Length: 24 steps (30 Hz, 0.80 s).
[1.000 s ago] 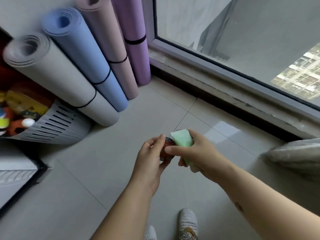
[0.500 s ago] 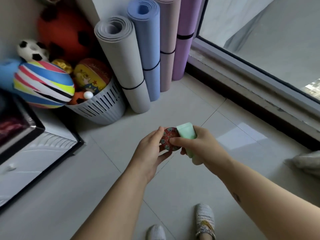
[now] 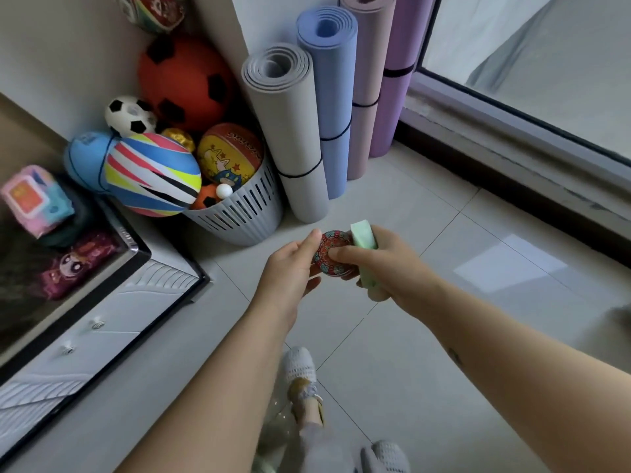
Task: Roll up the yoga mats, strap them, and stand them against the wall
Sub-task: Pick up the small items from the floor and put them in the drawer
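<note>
We look down at a tiled floor [image 3: 392,336] from a head-worn camera, with two bare forearms reaching forward.

Four rolled yoga mats stand upright in the far corner of the floor, leaning against the wall [image 3: 273,18] beside a window frame [image 3: 512,131]. They touch side by side: a grey mat [image 3: 290,131] on the left, then a blue mat [image 3: 333,90], a pink mat [image 3: 367,73], and a purple mat [image 3: 394,104] next to the window frame. Each is bound by a thin black strap; the strap on the grey mat [image 3: 300,174] circles its lower part.

Just left of the grey mat, and touching it, a white slatted basket [image 3: 239,213] sits on the floor, heaped with balls, among them a striped ball [image 3: 153,175] and a large red ball [image 3: 184,83]. A low cabinet [image 3: 102,319] runs along the floor's left edge.

In the middle, above the floor, both hands meet. The left hand [image 3: 290,268] has its fingers curled round a round patterned disc [image 3: 333,256], thumb on the rim. The right hand [image 3: 392,268] grips a pale green block [image 3: 363,235] in its curled fingers [image 3: 345,256], one of which lies across the disc's face. Neither hand touches a mat. Below, two feet in white knitted slippers [image 3: 300,367] stand on the floor.
</note>
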Motion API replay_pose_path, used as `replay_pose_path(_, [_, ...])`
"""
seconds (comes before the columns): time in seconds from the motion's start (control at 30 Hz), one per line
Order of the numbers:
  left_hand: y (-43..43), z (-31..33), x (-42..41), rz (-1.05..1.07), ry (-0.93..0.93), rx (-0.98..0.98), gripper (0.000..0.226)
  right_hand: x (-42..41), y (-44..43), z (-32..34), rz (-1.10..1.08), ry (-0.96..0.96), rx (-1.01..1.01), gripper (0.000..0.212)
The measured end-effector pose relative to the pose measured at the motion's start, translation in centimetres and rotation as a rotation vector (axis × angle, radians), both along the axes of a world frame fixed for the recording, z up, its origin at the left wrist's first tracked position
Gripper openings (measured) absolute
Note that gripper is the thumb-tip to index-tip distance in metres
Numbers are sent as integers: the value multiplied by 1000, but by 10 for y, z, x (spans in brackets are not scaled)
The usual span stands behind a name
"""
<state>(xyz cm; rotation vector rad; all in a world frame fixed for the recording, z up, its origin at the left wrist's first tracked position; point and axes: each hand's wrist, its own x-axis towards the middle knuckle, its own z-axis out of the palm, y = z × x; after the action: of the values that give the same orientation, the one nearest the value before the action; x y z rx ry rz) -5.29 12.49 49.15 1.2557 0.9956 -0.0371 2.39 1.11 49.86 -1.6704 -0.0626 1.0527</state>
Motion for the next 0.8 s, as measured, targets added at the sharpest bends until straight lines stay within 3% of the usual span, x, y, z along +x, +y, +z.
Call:
replay_pose_path(0.37, [78, -27, 30, -187, 41, 42, 21, 10, 65, -26, -124, -34, -3, 21])
replay_pose_path(0.5, [132, -61, 20, -318, 71, 54, 20, -11, 113, -65, -225, -18, -42, 27])
replay_pose_path(0.8, [231, -181, -34, -373, 134, 95, 28, -68, 210, -193, -239, 19, -17, 23])
